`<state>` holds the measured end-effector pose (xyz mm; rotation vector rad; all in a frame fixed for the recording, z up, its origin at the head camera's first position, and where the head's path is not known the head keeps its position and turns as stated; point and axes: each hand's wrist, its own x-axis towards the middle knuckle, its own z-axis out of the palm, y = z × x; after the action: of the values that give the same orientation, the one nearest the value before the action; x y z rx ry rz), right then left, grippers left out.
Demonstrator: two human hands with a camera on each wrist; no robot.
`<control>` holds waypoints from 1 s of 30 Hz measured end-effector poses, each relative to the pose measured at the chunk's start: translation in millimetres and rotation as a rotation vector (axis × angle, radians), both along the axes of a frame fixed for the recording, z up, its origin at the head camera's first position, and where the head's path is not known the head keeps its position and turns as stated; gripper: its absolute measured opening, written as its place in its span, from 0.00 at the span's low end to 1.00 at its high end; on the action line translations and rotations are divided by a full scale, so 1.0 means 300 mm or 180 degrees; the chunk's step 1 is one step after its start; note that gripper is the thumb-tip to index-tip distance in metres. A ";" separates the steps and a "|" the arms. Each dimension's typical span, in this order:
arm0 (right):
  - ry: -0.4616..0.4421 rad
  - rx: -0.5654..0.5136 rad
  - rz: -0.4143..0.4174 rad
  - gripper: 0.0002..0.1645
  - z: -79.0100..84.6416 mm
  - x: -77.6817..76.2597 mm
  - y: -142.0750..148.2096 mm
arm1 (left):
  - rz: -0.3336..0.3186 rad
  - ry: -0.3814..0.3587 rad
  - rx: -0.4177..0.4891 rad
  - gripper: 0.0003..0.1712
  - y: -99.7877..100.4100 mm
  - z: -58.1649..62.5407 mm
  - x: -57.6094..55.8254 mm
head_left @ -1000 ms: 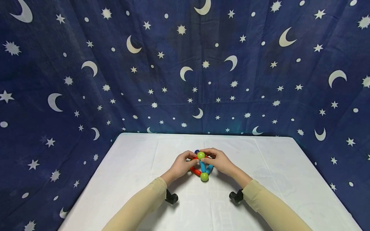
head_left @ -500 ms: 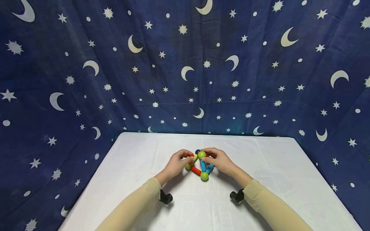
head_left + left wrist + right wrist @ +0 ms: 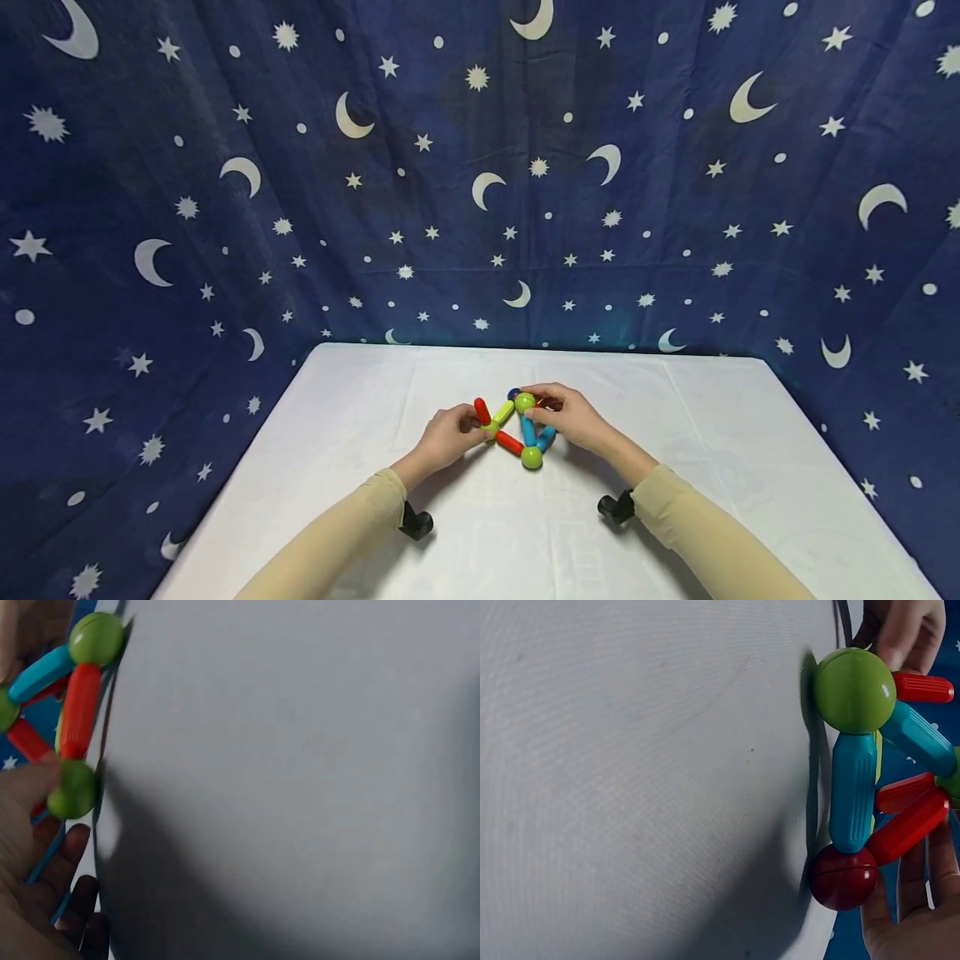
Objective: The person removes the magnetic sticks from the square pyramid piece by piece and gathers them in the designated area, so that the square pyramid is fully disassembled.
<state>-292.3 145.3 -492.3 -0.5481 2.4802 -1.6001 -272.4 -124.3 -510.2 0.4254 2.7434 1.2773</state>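
Observation:
A toy frame of balls and magnetic-looking building rods stands on the white table. My left hand (image 3: 444, 437) pinches its left green ball (image 3: 73, 789), with the thumb against it. From that ball a red rod (image 3: 482, 411) leans up and left, its upper end touching nothing in the head view. A yellow-green rod (image 3: 504, 412) and another red rod (image 3: 510, 442) also meet there. My right hand (image 3: 567, 414) holds the top green ball (image 3: 525, 403) between thumb and fingers. Blue rods (image 3: 529, 431) run down to the front green ball (image 3: 532, 457). A dark red ball (image 3: 844, 877) shows in the right wrist view.
A dark blue ball (image 3: 513, 394) sits at the back of the frame. The white-covered table (image 3: 645, 533) spreads around it. A navy curtain (image 3: 450, 167) with moons and stars hangs behind and at both sides. Black wrist mounts (image 3: 417, 521) project below the sleeves.
My left hand has moved left and slightly down, from the red rod to the left green ball. That red rod has swung left, away from the top ball. The right hand has stayed almost still.

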 end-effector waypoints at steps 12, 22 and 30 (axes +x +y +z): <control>0.0364 0.0358 -0.0241 0.18 -0.003 0.004 0.019 | 0.0496 0.0217 -0.0567 0.19 0.073 0.007 -0.072; 0.0265 0.0312 -0.0205 0.24 -0.017 0.021 -0.002 | 0.0574 0.0080 -0.0447 0.14 0.114 0.020 -0.116; 0.0207 0.0224 -0.0217 0.22 -0.013 0.026 -0.002 | -0.0010 -0.0283 0.0916 0.16 0.097 -0.006 -0.037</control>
<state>-284.7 144.7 -496.1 -0.5194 2.6183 -1.5353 -283.5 -95.2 -512.1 0.3825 2.4924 1.6543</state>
